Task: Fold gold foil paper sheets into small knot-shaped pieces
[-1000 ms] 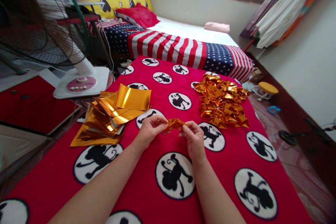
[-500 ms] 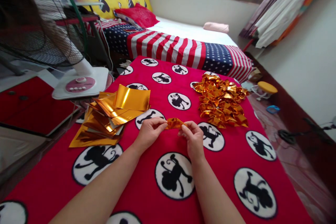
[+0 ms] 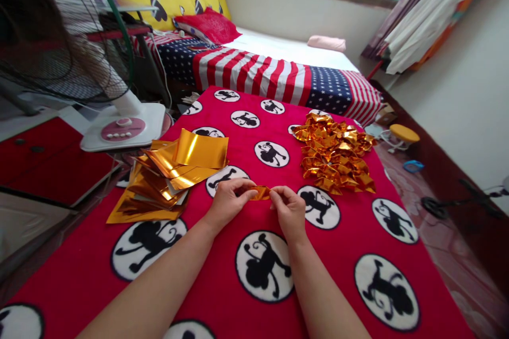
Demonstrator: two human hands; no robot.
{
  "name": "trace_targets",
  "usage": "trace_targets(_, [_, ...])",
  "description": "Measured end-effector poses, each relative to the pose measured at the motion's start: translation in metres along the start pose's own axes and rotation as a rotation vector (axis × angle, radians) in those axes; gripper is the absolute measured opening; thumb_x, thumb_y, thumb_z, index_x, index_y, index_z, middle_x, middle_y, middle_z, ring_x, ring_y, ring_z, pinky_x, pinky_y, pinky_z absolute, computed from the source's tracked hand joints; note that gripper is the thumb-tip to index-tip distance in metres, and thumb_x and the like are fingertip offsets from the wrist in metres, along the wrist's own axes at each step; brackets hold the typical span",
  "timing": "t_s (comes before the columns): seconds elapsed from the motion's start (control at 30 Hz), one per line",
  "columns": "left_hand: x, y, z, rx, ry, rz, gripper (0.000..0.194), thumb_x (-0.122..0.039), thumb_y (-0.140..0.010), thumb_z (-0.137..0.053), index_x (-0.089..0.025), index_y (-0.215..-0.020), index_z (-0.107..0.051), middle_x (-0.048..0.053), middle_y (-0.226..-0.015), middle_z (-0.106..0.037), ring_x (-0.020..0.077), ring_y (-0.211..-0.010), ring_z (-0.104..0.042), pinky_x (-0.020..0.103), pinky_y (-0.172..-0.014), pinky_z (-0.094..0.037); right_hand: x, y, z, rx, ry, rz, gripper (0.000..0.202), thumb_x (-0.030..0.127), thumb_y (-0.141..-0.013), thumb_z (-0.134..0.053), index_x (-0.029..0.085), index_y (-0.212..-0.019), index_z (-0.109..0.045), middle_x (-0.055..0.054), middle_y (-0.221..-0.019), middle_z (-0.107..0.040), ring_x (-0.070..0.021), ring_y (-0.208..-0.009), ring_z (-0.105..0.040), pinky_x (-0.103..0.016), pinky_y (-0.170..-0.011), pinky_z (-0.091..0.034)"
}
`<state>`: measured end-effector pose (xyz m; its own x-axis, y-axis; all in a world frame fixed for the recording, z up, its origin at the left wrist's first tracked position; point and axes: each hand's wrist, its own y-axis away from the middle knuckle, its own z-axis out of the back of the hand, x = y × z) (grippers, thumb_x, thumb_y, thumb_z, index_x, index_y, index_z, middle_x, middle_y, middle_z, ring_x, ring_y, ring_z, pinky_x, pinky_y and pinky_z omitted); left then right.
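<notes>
A small folded piece of gold foil paper point(image 3: 261, 193) stretches between my two hands above the red cloth. My left hand point(image 3: 229, 201) pinches its left end between thumb and fingers. At the right end, the fingertips of my right hand point(image 3: 289, 211) are closed on the foil. To the left lies a loose stack of flat gold foil sheets point(image 3: 167, 175). Many crumpled-looking folded gold foil pieces point(image 3: 336, 151) are heaped on the right side of the cloth.
The red cloth point(image 3: 330, 275) with monkey prints covers the table. A fan point(image 3: 123, 122) stands at the left edge. Behind is a bed point(image 3: 254, 71) with a striped and starred cover. A yellow stool point(image 3: 404, 132) is on the floor at the right.
My right hand has shifted slightly left and my hands are closer together. Less of the folded foil shows between them. Both heaps of foil stay where they were.
</notes>
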<state>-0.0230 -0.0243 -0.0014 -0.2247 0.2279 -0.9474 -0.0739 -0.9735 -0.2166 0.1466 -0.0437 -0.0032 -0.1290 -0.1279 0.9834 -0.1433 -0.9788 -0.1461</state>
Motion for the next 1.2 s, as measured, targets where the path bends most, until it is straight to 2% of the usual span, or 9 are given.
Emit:
trace_targets(0.13, [-0.0015,-0.0005,0.0001,-0.004,-0.017,-0.055,0.011,-0.026,-0.078,-0.068,-0.017,-0.076,-0.073,0.005,-0.073,-0.07,0.0161,-0.067,-0.062,0.025,-0.063,-0.047,-0.0007,0.0019,-0.0005,0.013,0.042,0.074,0.013,0.029,-0.084,-0.063,0.021,-0.074,-0.066,0.003,-0.058,-0.057,-0.012,-0.05,-0.05,-0.024,-0.05,-0.039])
trace_targets(0.3, [-0.0009,-0.0012,-0.001,-0.045,0.046,-0.009,0.016,-0.031,-0.078,-0.07,-0.016,-0.078,-0.072,0.005,-0.076,-0.069,0.0145,-0.069,-0.061,0.023,-0.062,-0.047,0.001,0.0028,-0.0019,-0.039,0.042,0.191,0.008,0.025,-0.085,-0.063,0.022,-0.08,-0.068,0.001,-0.071,-0.062,-0.0139,-0.06,-0.056,-0.026,-0.057,-0.044])
trace_targets(0.47, [0.0042,-0.0022,-0.0013,-0.045,0.309,0.166,0.051,-0.05,-0.076,-0.069,-0.015,-0.113,-0.063,0.008,-0.097,-0.068,0.0154,-0.079,-0.066,0.023,-0.066,-0.054,0.0039,0.0032,0.0,-0.149,0.048,0.359,0.007,0.021,-0.084,-0.066,0.025,-0.083,-0.072,-0.003,-0.085,-0.065,-0.0187,-0.081,-0.062,-0.033,-0.074,-0.05])
trace_targets(0.6, [0.0022,-0.0026,-0.0002,0.04,0.534,0.339,0.066,-0.054,-0.071,-0.072,-0.011,-0.12,-0.057,0.006,-0.081,-0.069,0.0154,-0.068,-0.067,0.024,-0.06,-0.055,0.0039,0.0024,0.0023,-0.123,0.063,0.425,0.011,0.018,-0.082,-0.068,0.028,-0.084,-0.074,-0.004,-0.091,-0.065,-0.0196,-0.086,-0.063,-0.034,-0.076,-0.052])
trace_targets(0.77, [-0.0037,-0.0024,0.0022,0.034,0.63,0.381,0.06,-0.034,-0.062,-0.084,-0.015,-0.113,-0.057,0.004,-0.083,-0.072,0.0151,-0.068,-0.069,0.023,-0.063,-0.055,0.005,0.0024,0.0005,-0.044,0.022,0.379,0.012,0.018,-0.082,-0.068,0.027,-0.086,-0.074,-0.005,-0.097,-0.065,-0.0209,-0.093,-0.063,-0.035,-0.079,-0.053])
trace_targets(0.93, [-0.0024,-0.002,0.001,-0.033,0.503,0.245,0.041,-0.027,-0.063,-0.083,-0.015,-0.097,-0.062,0.003,-0.083,-0.073,0.0169,-0.078,-0.07,0.025,-0.071,-0.055,0.0047,0.0041,-0.0061,0.014,-0.218,0.154,0.026,0.019,-0.08,-0.069,0.026,-0.105,-0.065,-0.004,-0.1,-0.067,-0.0194,-0.093,-0.065,-0.033,-0.08,-0.055])
trace_targets(1.03, [-0.0027,-0.0016,-0.001,-0.002,0.425,0.167,0.027,-0.026,-0.066,-0.08,-0.015,-0.087,-0.067,0.005,-0.085,-0.074,0.0186,-0.081,-0.07,0.028,-0.077,-0.056,0.0011,0.0036,-0.0055,-0.069,-0.173,0.091,0.018,0.02,-0.077,-0.072,0.023,-0.094,-0.067,-0.001,-0.085,-0.068,-0.0164,-0.078,-0.066,-0.029,-0.072,-0.053])
trace_targets(1.1, [-0.0036,-0.0013,-0.0017,0.016,0.365,0.138,0.023,-0.027,-0.068,-0.079,-0.015,-0.085,-0.068,0.005,-0.084,-0.074,0.0197,-0.08,-0.07,0.03,-0.077,-0.056,-0.0012,0.0027,-0.0024,-0.112,-0.103,0.116,0.008,0.02,-0.077,-0.072,0.021,-0.083,-0.067,0.0,-0.078,-0.067,-0.0153,-0.072,-0.064,-0.027,-0.068,-0.052])
trace_targets(1.2, [-0.003,-0.0006,-0.0014,0.005,0.279,0.107,0.022,-0.03,-0.07,-0.077,-0.016,-0.086,-0.07,0.005,-0.084,-0.074,0.0195,-0.079,-0.07,0.029,-0.074,-0.056,-0.0024,0.0014,0.0025,-0.116,-0.016,0.174,0.006,0.017,-0.077,-0.071,0.021,-0.079,-0.067,0.0,-0.076,-0.067,-0.015,-0.07,-0.063,-0.026,-0.067,-0.051])
